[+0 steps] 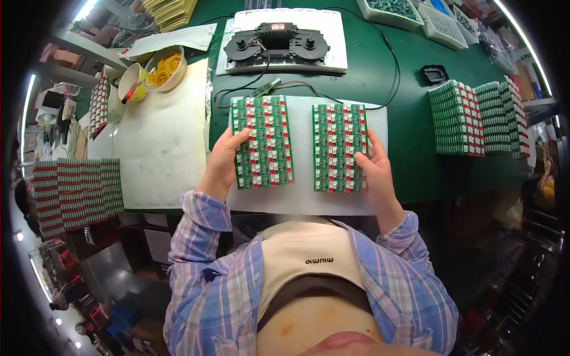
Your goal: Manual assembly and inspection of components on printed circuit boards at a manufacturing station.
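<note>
My left hand (225, 155) grips a green circuit board panel (263, 142) by its left edge, the thumb lying on its face. White and red connectors stand on it in several columns. A second panel of the same kind (339, 148) is held by its right edge in my right hand (375, 166), thumb on top. The two panels are side by side with a gap between them, over a white foam mat (303, 202). The left one leans slightly. Fingers under both panels are hidden.
Beyond the mat, a black two-knob device (278, 44) rests on a white slab (335, 35), with cables and a small green board (265, 88). Stacked panels stand at right (457, 118) and left (77, 193). A bowl of yellow rubber bands (168, 68) and parts bins (392, 12) sit farther back.
</note>
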### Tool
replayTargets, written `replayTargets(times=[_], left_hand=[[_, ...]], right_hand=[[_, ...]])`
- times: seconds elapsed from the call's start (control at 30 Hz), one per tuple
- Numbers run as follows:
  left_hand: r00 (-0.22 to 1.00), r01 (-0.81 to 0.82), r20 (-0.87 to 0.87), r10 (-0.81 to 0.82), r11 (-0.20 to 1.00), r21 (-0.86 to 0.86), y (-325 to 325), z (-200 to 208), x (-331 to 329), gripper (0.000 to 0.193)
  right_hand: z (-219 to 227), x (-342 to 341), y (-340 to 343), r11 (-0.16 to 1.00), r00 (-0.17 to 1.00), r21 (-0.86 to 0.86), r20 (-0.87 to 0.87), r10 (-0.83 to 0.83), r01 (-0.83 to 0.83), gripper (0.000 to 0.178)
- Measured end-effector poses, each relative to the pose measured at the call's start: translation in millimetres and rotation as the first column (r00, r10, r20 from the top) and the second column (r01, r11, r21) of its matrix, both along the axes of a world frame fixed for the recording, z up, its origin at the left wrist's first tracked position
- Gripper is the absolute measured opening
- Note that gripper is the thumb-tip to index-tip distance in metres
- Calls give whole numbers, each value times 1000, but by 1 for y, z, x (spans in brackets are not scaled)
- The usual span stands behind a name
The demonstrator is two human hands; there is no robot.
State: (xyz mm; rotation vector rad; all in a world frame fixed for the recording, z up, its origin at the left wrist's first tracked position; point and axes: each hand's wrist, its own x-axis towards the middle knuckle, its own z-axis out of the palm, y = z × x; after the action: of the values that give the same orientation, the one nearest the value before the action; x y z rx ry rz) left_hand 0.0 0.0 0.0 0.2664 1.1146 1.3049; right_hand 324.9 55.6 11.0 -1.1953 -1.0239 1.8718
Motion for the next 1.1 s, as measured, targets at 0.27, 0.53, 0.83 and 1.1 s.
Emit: replayTargets(times=[0.27, 0.53, 0.83, 1.1], left_hand=[[975, 100, -188, -116, 991, -94, 10, 9, -2, 34], [981, 17, -193, -26, 999, -49, -4, 5, 3, 34], [949, -48, -313, 45, 999, -4, 3, 12, 18, 47], [545, 96, -830, -116, 993, -75, 4, 11, 16, 61]], right_hand=[[-18, -11, -1, 983, 997, 167, 0, -82, 81, 69], [-13, -20, 22, 985, 1000, 168, -15, -23, 25, 69], [-12, -30, 17, 995, 1000, 102, -18, -5, 7, 69], [-22, -24, 15, 940, 982, 329, 184, 29, -90, 67]])
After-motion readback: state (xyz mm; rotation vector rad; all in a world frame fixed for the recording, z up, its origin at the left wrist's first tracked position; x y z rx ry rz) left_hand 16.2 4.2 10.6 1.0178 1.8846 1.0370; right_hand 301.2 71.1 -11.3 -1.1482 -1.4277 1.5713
